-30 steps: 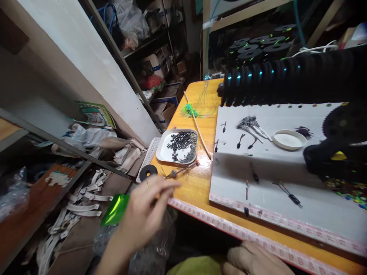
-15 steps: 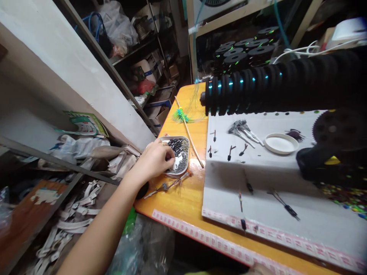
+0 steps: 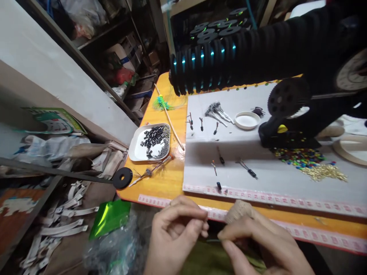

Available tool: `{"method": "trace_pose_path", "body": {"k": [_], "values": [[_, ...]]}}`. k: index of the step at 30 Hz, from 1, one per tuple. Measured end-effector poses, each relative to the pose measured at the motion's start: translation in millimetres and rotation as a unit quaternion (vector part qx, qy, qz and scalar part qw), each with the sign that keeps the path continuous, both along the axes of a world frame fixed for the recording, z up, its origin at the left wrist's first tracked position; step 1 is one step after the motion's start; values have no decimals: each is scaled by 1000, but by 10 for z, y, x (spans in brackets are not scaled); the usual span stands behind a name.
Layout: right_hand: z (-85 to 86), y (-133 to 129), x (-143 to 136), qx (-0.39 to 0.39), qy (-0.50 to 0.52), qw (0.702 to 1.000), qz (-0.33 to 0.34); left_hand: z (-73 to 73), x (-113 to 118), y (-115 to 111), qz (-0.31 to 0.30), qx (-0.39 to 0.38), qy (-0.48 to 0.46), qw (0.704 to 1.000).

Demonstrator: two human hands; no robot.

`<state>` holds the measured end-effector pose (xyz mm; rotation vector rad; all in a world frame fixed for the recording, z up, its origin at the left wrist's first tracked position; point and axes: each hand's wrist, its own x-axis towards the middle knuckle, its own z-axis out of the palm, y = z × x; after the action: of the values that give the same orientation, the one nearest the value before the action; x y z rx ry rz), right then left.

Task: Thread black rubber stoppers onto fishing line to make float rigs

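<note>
My left hand (image 3: 180, 229) is over the table's front edge, thumb and fingertips pinched together. Whatever is between them is too small to make out. Facing it, my right hand (image 3: 258, 244) also pinches with thumb and forefinger; a tan wrap covers one finger. A short, thin pale line (image 3: 212, 240) shows at its fingertips, its kind unclear. Beyond the hands, several small black pieces with thin stems lie on a white board (image 3: 197, 172); one black piece (image 3: 219, 186) is closest. At left, a white tray (image 3: 134, 149) holds black and grey small parts.
A ribbed black machine arm (image 3: 212, 65) reaches across the back of the board. Coloured beads (image 3: 301, 156) and gold pieces (image 3: 327, 172) are heaped at right. A thin stick (image 3: 172, 122), a wired bundle (image 3: 149, 172) and a black disc (image 3: 122, 178) lie on the yellow table.
My left hand has left the white tray and come back to the table's front edge. My right hand, barely visible before, is now up beside it. The view has shifted right.
</note>
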<state>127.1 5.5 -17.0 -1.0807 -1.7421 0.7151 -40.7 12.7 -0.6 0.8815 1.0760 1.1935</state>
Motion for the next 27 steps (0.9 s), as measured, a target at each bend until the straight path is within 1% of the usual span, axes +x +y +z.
{"method": "trace_pose_path", "body": {"k": [1,3,5,8,11,14,21,27], "values": [[13,-6,1,-6,6,1000,6,-64,57,-35,10,-38,-60,997],[35,-19,-3,-11,22,1000,15,-161,139,-82,28,-92,-159,983],[46,-34,-14,-6,34,999,7,-228,183,-117,33,-104,-233,966],[47,-61,-31,4,40,999,7,-297,201,-162,14,-86,-302,949],[44,-86,-40,6,44,999,16,-327,191,-191,-12,-93,-323,942],[46,-97,-38,4,44,999,20,-335,176,-210,-23,-102,-329,938],[45,-117,-28,-4,46,998,33,-350,172,-254,-27,-100,-329,939],[34,-127,-40,1,50,999,20,-344,185,-248,-27,-102,-327,939]]}}
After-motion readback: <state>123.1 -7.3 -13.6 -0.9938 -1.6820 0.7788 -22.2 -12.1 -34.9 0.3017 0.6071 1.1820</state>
